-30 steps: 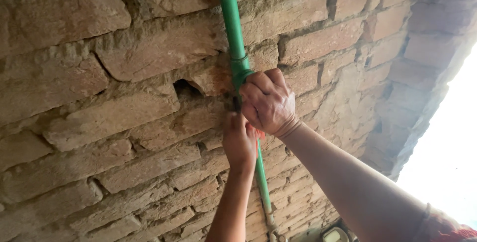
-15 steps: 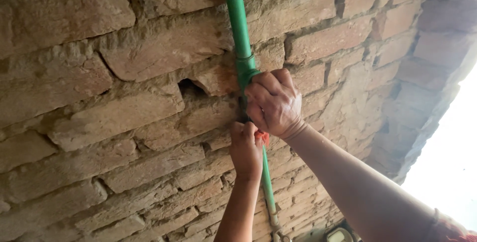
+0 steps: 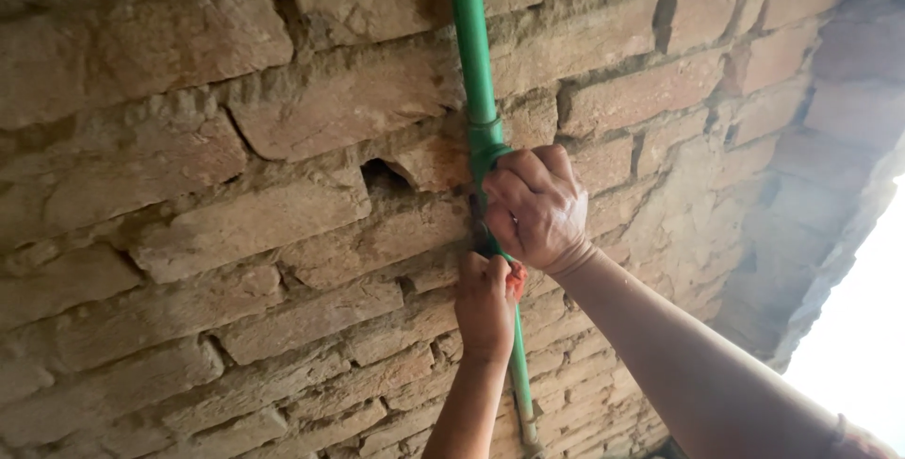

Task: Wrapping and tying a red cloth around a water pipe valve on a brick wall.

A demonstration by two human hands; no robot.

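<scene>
Right hand is wrapping fully around the green pipe just below its thicker coupling, fingers curled shut over it. Left hand is closing on the same pipe directly beneath, touching the right hand; something small and orange-red is showing at its fingers, kind unclear. The pipe is running vertically, lying against the rough brick wall, beside a small hole in the mortar. Judgement: rigid plastic, light, smooth and somewhat slippery; gripping near the coupling is giving the firmest hold.
</scene>
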